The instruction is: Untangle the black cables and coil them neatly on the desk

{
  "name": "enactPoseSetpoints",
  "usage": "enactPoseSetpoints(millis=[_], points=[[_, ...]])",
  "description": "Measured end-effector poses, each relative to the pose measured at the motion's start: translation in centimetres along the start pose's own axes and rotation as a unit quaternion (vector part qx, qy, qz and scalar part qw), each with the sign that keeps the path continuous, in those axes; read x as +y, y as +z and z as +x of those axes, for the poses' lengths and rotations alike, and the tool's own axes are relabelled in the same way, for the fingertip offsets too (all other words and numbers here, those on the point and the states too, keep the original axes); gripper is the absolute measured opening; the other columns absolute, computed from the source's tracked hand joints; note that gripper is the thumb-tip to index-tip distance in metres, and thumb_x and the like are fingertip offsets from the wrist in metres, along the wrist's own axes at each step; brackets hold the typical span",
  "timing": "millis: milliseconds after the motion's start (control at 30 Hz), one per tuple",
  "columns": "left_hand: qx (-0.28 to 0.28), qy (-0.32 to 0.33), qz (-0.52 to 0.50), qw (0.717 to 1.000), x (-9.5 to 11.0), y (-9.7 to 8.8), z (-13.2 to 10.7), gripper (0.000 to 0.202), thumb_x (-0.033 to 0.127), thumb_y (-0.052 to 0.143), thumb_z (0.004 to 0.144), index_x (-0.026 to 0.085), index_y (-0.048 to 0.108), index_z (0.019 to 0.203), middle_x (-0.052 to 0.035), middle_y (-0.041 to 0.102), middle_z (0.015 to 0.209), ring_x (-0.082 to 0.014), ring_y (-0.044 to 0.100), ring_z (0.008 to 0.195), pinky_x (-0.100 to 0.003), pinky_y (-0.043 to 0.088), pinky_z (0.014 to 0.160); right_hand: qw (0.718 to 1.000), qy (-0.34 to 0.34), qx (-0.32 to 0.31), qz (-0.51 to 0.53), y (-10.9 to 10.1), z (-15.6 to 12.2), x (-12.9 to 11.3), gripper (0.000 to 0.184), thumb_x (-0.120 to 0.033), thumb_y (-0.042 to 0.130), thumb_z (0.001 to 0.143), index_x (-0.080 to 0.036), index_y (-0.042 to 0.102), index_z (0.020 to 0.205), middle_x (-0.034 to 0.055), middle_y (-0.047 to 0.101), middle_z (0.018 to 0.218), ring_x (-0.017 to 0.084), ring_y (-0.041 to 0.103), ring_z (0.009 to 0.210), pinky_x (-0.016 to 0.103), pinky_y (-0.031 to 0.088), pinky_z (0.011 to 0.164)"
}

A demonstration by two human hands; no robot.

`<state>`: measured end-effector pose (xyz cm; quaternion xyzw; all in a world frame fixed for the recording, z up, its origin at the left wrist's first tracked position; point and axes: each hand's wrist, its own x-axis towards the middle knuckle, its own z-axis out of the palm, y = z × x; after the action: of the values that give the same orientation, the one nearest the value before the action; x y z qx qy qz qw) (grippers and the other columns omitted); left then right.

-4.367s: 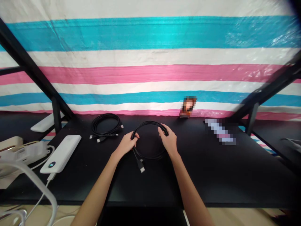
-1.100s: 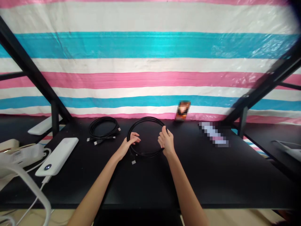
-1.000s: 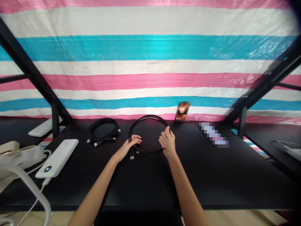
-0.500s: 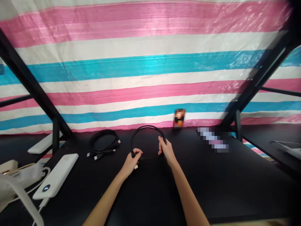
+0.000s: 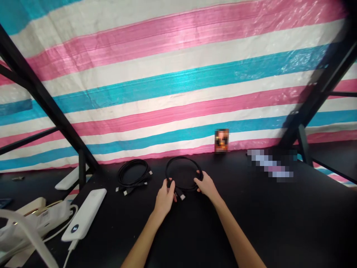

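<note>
A black USB cable [image 5: 183, 158] is bent into a round loop between my hands, just over the black table. My left hand [image 5: 165, 195] is closed on the loop's left side, and a USB plug [image 5: 182, 197] sticks out beside its fingers. On the loop's right side, my right hand [image 5: 205, 184] pinches the cable between thumb and fingers. Left of my hands lies a second coiled black cable [image 5: 133, 172], its several light-coloured plug ends spread at the coil's front and right.
A white power bank [image 5: 85, 214] with a lead plugged in lies at the left, beside a white power strip [image 5: 52, 217]. A small orange box [image 5: 221, 140] stands at the striped sheet [image 5: 167, 82]. A blurred pale strip [image 5: 270, 163] lies right. Black frame bars [image 5: 55, 111] slant at both sides.
The view has tilted and swung left, so things sit further right. My right hand has come lower along the loop, and the loop looks flatter. A plug now shows clearly by my left hand.
</note>
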<state>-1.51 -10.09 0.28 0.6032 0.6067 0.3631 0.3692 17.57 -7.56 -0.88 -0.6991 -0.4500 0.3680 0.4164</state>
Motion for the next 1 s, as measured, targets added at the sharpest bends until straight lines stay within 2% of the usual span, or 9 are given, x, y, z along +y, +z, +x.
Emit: enactPoseSetpoints(millis=[100, 200, 267, 333, 367, 467, 533, 667, 1000], points=[[0.055, 0.058, 0.1, 0.992, 0.3, -1.1, 0.2, 0.036, 0.042, 0.042, 0.089, 0.016, 0.064, 0.098, -0.0025, 0.055, 0.054, -0.0272, 0.06, 0.069, -0.049, 0.039, 0.087, 1.0, -0.011, 0.016, -0.004, -0.1, 0.4, 0.3, 0.043, -0.021, 0.056, 0.082, -0.01, 0.051, 0.123, -0.0023, 0.061, 0.06, 0.011, 0.058, 0.04, 0.02, 0.042, 0.042], [0.108, 0.109, 0.163, 0.975, 0.5, -2.1, 0.5, 0.036, 0.039, 0.041, 0.09, 0.014, 0.064, 0.102, -0.0104, 0.062, 0.075, -0.0329, 0.057, 0.096, -0.055, 0.029, 0.097, 0.999, -0.018, 0.037, -0.005, -0.2, 0.5, 0.4, 0.047, -0.026, 0.057, 0.082, -0.008, 0.05, 0.125, 0.0008, 0.064, 0.065, 0.013, 0.061, 0.047, 0.02, 0.044, 0.045], [0.095, 0.158, 0.183, 0.966, 0.5, -2.4, 0.7, 0.035, 0.04, 0.045, 0.09, 0.018, 0.062, 0.111, -0.0133, 0.063, 0.105, -0.0311, 0.051, 0.111, -0.051, 0.029, 0.101, 0.998, -0.027, 0.061, -0.005, -0.2, 0.6, 0.5, 0.048, -0.028, 0.059, 0.08, -0.01, 0.052, 0.125, 0.0063, 0.067, 0.084, 0.013, 0.063, 0.053, 0.022, 0.047, 0.048], [0.038, 0.216, 0.196, 0.956, 0.4, -2.3, 0.7, 0.037, 0.041, 0.055, 0.086, 0.026, 0.059, 0.12, -0.0088, 0.054, 0.128, -0.0266, 0.046, 0.121, -0.044, 0.029, 0.105, 0.995, -0.043, 0.092, -0.004, -0.4, 0.6, 0.5, 0.048, -0.029, 0.06, 0.078, -0.013, 0.054, 0.123, 0.0097, 0.064, 0.101, 0.015, 0.066, 0.064, 0.025, 0.052, 0.058], [0.001, 0.242, 0.201, 0.949, 0.2, -2.1, 0.7, 0.041, 0.041, 0.06, 0.084, 0.03, 0.057, 0.123, -0.0058, 0.052, 0.133, -0.0248, 0.044, 0.125, -0.041, 0.029, 0.106, 0.993, -0.053, 0.108, -0.004, -0.4, 0.6, 0.6, 0.047, -0.03, 0.06, 0.077, -0.014, 0.055, 0.122, 0.0102, 0.063, 0.105, 0.016, 0.066, 0.072, 0.028, 0.053, 0.066], [-0.083, 0.285, 0.218, 0.93, -0.3, -1.2, 0.5, 0.047, 0.041, 0.063, 0.083, 0.034, 0.053, 0.128, -0.0024, 0.053, 0.135, -0.024, 0.038, 0.132, -0.04, 0.029, 0.108, 0.985, -0.084, 0.15, -0.007, -0.6, 0.8, 0.7, 0.044, -0.029, 0.06, 0.073, -0.016, 0.059, 0.116, 0.0105, 0.06, 0.107, 0.02, 0.064, 0.088, 0.036, 0.048, 0.088], [-0.099, 0.291, 0.229, 0.923, -0.5, -0.5, 0.4, 0.041, 0.033, 0.054, 0.089, 0.033, 0.052, 0.129, -0.0037, 0.053, 0.135, -0.0247, 0.032, 0.136, -0.044, 0.029, 0.109, 0.982, -0.097, 0.164, -0.005, -0.6, 0.9, 0.9, 0.04, -0.028, 0.06, 0.072, -0.017, 0.062, 0.11, 0.0101, 0.06, 0.105, 0.022, 0.063, 0.091, 0.038, 0.045, 0.092], [-0.084, 0.29, 0.251, 0.92, -0.6, 0.6, 0.6, 0.037, 0.022, 0.042, 0.094, 0.028, 0.051, 0.129, -0.0074, 0.051, 0.135, -0.0252, 0.029, 0.138, -0.046, 0.026, 0.11, 0.979, -0.124, 0.159, 0.011, -0.3, 1.2, 1.1, 0.034, -0.029, 0.058, 0.07, -0.019, 0.065, 0.102, 0.0079, 0.063, 0.099, 0.021, 0.064, 0.087, 0.036, 0.047, 0.089], [-0.03, 0.288, 0.3, 0.909, -0.1, 2.8, 2.9, 0.041, 0.037, 0.048, 0.093, 0.024, 0.049, 0.132, -0.0106, 0.058, 0.124, -0.0279, 0.038, 0.131, -0.045, 0.028, 0.106, 0.973, -0.129, 0.189, 0.04, -0.8, 1.5, 1.1, 0.037, -0.032, 0.056, 0.066, -0.016, 0.068, 0.098, 0.0116, 0.064, 0.103, 0.024, 0.062, 0.09, 0.04, 0.045, 0.09]])
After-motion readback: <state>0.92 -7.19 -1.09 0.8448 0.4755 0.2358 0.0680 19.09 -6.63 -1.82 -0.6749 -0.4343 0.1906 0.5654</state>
